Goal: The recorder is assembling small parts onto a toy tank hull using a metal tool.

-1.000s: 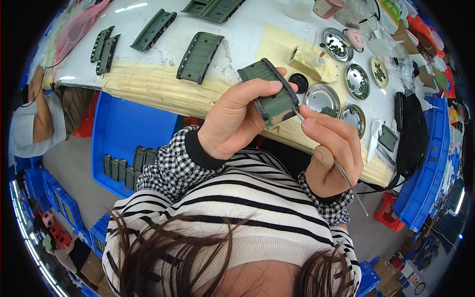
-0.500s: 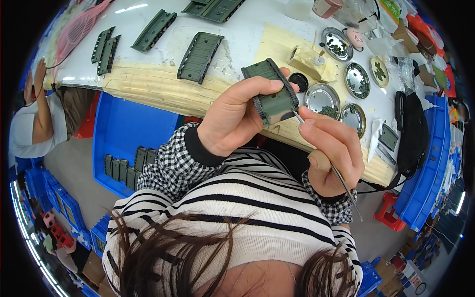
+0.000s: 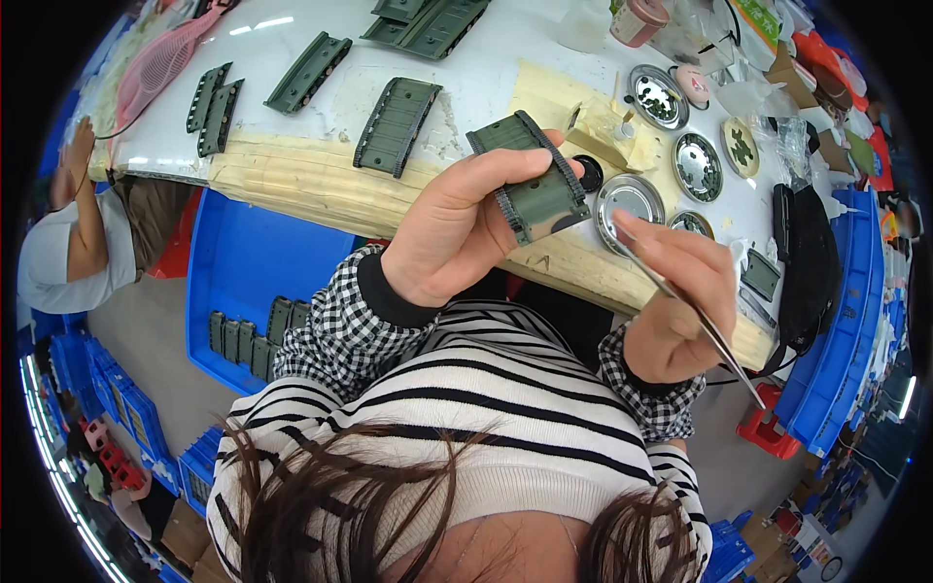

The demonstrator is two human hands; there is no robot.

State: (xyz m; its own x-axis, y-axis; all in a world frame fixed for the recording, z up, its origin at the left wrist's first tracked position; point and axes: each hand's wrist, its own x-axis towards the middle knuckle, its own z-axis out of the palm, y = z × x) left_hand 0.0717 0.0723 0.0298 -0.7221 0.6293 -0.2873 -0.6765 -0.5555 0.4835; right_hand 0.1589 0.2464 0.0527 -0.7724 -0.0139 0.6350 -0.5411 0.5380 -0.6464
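Observation:
My left hand [image 3: 457, 219] is closed around a green model tank hull [image 3: 539, 202] with dark tracks along both sides, thumb on top, tilted above the table's front edge. To its right, my right hand [image 3: 685, 296] pinches slim metal tweezers [image 3: 719, 342]. Their front end lies by the fingertips near a round metal dish [image 3: 634, 197], apart from the hull. Whether anything small sits in the tip cannot be made out. That dish and another metal dish [image 3: 698, 148] beyond it lie closest to the right hand; the farther one holds small dark green parts.
A small black pot [image 3: 588, 173] stands behind the hull. More green hulls [image 3: 397, 126] lie on the table to the left. Below, a blue crate [image 3: 262, 243] holds several green pieces. A person in a white shirt [image 3: 83, 243] is at far left. A black bag [image 3: 807, 253] hangs at right.
My right hand has moved away from the hull, to the right, with the tweezers' tip leaving the hull's edge for the nearest metal dish. My left hand still holds the hull almost unmoved.

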